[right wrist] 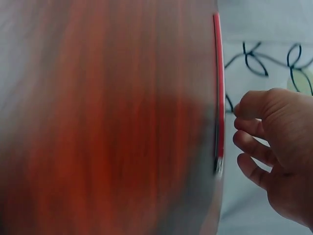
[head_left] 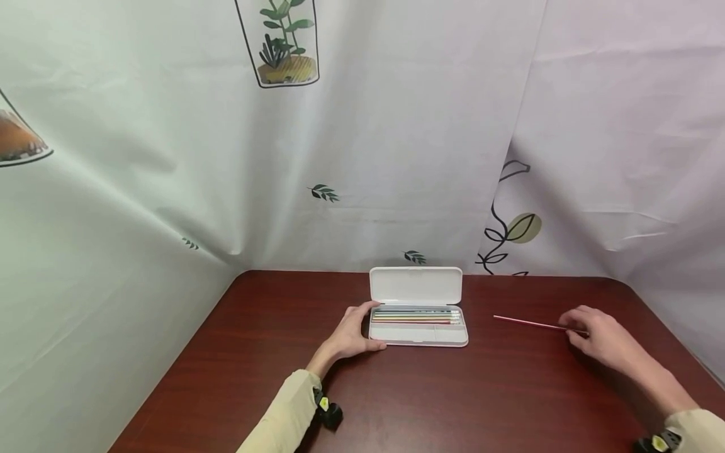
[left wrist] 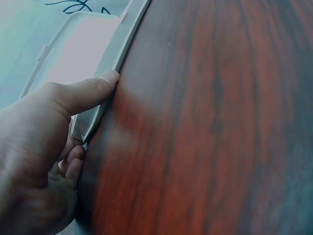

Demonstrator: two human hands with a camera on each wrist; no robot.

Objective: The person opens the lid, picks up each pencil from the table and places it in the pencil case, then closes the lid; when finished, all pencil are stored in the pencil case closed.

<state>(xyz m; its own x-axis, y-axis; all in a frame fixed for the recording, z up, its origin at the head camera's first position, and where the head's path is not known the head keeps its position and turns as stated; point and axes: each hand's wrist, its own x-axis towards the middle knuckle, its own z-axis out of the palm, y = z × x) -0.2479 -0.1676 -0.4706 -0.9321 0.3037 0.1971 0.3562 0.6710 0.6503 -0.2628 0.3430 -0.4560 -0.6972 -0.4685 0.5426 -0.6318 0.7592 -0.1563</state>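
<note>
A white pencil case (head_left: 402,334) lies on the table with its lid (head_left: 416,286) raised at the back. Several coloured pencils (head_left: 416,316) lie side by side in its rear compartment. My left hand (head_left: 347,333) grips the case's left end, thumb (left wrist: 98,88) along the front edge and fingers around the far side. To the right of the case, a single red pencil (head_left: 527,323) rests on the table. My right hand (head_left: 603,338) hovers at that pencil's right end, fingers loosely bent; the right wrist view shows a gap between fingertips and pencil.
The dark red wooden table (head_left: 442,396) ends at a rounded back edge close behind the case. A pale curtain (head_left: 396,138) with plant prints hangs behind and along both sides. Each wrist carries a small black camera (head_left: 328,412).
</note>
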